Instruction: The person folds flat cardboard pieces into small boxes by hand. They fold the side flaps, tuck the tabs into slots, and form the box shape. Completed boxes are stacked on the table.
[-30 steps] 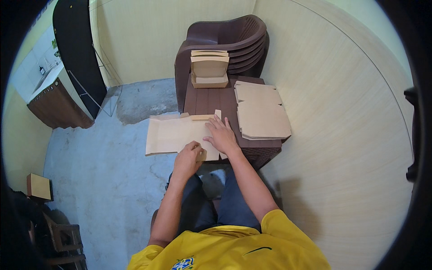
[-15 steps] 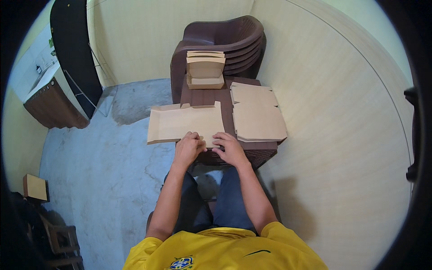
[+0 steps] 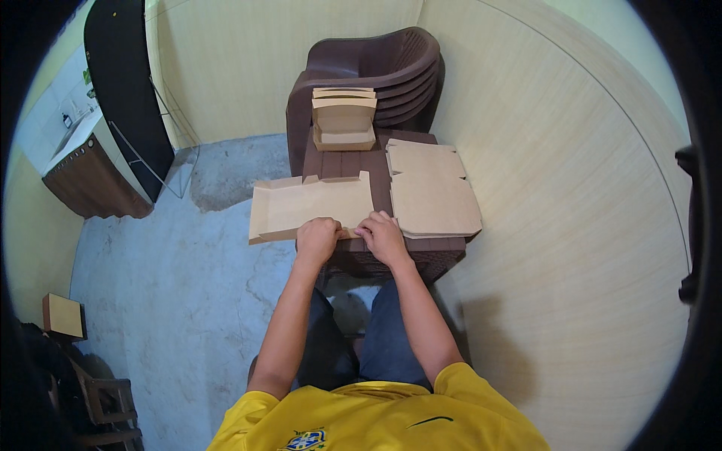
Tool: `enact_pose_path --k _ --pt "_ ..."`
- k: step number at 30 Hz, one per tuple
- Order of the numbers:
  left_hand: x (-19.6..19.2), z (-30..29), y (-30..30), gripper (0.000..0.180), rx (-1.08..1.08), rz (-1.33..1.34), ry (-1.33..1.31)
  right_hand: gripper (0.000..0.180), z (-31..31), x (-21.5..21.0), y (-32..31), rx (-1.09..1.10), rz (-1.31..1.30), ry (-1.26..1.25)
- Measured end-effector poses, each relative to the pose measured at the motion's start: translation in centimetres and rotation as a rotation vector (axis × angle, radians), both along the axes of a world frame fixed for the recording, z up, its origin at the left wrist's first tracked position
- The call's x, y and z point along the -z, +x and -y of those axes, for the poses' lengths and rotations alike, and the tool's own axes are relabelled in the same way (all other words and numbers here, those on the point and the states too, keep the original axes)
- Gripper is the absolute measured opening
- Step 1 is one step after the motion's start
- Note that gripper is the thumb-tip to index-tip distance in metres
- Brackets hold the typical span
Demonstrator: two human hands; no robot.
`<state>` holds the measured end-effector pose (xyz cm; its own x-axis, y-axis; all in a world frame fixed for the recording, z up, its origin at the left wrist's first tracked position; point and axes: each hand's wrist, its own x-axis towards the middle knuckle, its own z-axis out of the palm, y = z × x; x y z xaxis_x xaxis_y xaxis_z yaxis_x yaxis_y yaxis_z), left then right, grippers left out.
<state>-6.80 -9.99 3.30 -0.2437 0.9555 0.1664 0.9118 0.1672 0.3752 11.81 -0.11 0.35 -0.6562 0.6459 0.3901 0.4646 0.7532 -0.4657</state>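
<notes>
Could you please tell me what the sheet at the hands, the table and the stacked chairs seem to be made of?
Sheet: apparently matte tan cardboard, judging by its crisp creases and upturned flaps. Table: probably moulded plastic, dull brown, with grooved top and patterned side. Stacked chairs: likely plastic with slight sheen, given their smooth moulded curves.
</notes>
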Motion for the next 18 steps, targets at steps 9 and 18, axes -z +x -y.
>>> enact_pose_path --k 9,18 --pt "0.7 -1.5 0.1 0.014 0.005 -0.101 0.116 0.025 1.1 -0.1 -1.0 0.147 -0.066 0.085" --pt "0.3 -2.8 -1.9 0.006 0.056 0.028 -0.108 0.020 1.3 0.6 -1.6 0.204 -0.060 0.034"
